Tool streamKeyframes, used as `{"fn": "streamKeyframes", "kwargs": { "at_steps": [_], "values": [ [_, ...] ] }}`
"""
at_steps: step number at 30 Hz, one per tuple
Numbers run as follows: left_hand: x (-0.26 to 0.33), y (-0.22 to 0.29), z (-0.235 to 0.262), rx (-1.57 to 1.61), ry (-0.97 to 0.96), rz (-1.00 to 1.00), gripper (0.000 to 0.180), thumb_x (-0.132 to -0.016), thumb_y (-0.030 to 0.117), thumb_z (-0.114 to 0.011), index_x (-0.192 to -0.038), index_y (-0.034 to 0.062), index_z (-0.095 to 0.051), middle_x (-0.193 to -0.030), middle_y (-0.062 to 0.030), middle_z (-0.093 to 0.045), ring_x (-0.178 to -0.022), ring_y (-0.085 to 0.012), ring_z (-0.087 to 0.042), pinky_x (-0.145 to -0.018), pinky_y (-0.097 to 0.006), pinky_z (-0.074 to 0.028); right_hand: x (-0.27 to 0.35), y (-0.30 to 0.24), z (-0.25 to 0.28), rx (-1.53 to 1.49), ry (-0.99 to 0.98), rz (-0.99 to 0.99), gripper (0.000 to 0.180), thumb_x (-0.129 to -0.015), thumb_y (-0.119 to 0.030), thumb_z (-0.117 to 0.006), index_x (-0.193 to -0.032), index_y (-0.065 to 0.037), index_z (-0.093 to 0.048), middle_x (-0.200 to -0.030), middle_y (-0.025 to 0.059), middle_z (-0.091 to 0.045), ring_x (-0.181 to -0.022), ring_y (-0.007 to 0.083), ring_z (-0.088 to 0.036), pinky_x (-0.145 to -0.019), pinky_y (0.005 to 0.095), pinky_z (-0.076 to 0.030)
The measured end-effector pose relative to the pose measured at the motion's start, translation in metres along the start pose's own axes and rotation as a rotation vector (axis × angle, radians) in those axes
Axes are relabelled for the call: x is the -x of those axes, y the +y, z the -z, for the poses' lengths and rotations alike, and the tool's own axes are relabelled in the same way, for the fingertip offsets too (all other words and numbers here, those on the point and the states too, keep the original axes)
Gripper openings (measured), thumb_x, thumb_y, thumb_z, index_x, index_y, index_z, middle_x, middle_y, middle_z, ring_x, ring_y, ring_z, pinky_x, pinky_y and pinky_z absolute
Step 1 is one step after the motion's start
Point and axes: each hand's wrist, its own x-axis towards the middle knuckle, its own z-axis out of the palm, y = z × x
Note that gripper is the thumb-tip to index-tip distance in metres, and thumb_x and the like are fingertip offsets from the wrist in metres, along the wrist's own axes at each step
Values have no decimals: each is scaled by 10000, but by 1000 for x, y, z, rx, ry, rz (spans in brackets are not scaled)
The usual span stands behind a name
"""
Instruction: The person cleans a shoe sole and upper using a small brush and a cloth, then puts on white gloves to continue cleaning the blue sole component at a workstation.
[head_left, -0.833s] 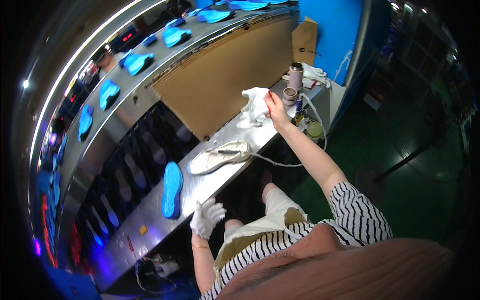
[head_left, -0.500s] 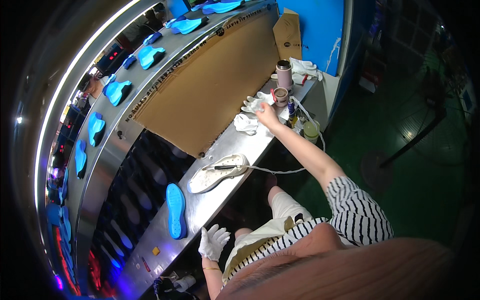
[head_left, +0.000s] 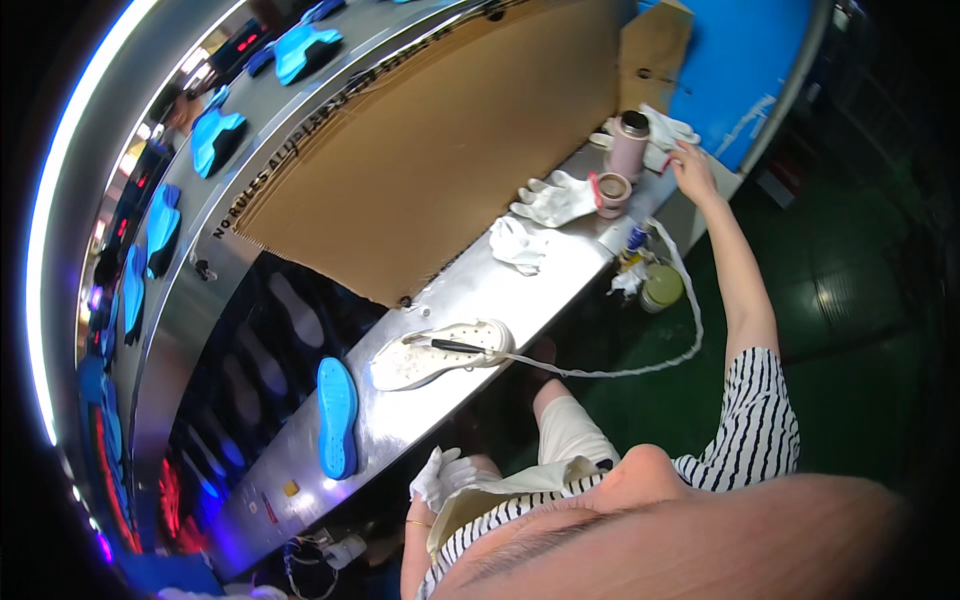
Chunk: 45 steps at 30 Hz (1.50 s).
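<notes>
My right hand (head_left: 693, 172), bare, reaches to the far end of the metal bench, its fingers closed at the edge of a white glove (head_left: 668, 132) with a red cuff. A pink thermos bottle (head_left: 628, 148) stands just left of that glove. In front of the bottle is its cup (head_left: 612, 194), with another white glove (head_left: 556, 200) lying beside it. My left hand (head_left: 437, 478) wears a white glove and hangs by my lap, fingers loosely apart and holding nothing. A white clog (head_left: 440, 355) lies on the bench with a black pen-like tool (head_left: 458, 346) across it.
A blue shoe sole (head_left: 338, 418) lies on the near part of the bench (head_left: 400, 425). A crumpled white cloth (head_left: 517, 245) sits farther along. Cardboard (head_left: 450, 150) lines the conveyor, which carries blue shoe parts (head_left: 163, 220). A white cable (head_left: 640, 372) loops beside a green-lidded jar (head_left: 661, 287).
My right hand has moved farther right, from the glove left of the cup to the gloves beyond the thermos. My left hand has drawn in toward my lap. The view has shifted.
</notes>
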Motion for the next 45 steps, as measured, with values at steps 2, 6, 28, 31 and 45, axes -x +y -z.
{"fn": "streamKeyframes", "kwargs": {
  "at_steps": [2,6,28,31,45],
  "values": [
    [5,-3,12,17,110,11,626,-884,482,-471,-1268,-10,-411,-1117,-231,-543,-932,-354,-575,-811,-443,-483,-12,14,-38,199,-119,-12,188,-762,-126,-585,-901,-18,-652,-1248,191,-491,-1121,337,-479,-960,416,-370],
    [-6,-13,60,13,182,16,600,-912,454,-427,-1244,-47,-421,-1111,-255,-551,-940,-356,-578,-814,-440,-486,-32,48,-75,529,-280,49,269,-796,-177,-549,-949,24,-641,-1268,202,-465,-1198,354,-397,-1021,408,-305],
    [79,51,-46,-302,-597,-583,516,-912,296,-484,-1310,-7,-356,-1130,-181,-558,-1004,-289,-573,-872,-378,-463,58,-205,204,-1462,-325,-44,162,-768,-82,-528,-904,-91,-439,-886,22,-488,-839,102,-511,-739,227,-442],
    [114,72,-103,-396,-651,-724,602,-878,235,-544,-1369,8,-278,-1248,-176,-482,-1094,-270,-520,-943,-370,-409,109,-259,201,-1646,-617,108,223,-733,-85,-527,-927,-93,-416,-901,38,-492,-858,127,-520,-747,243,-454],
    [95,19,-46,-71,-139,-843,286,-836,222,-642,-1031,22,-580,-796,-33,-612,-597,-87,-564,-469,-196,-458,224,-364,71,-1332,-703,-143,163,-921,-178,-497,-962,-34,-559,-903,8,-578,-849,90,-525,-792,241,-398]
  ]
}}
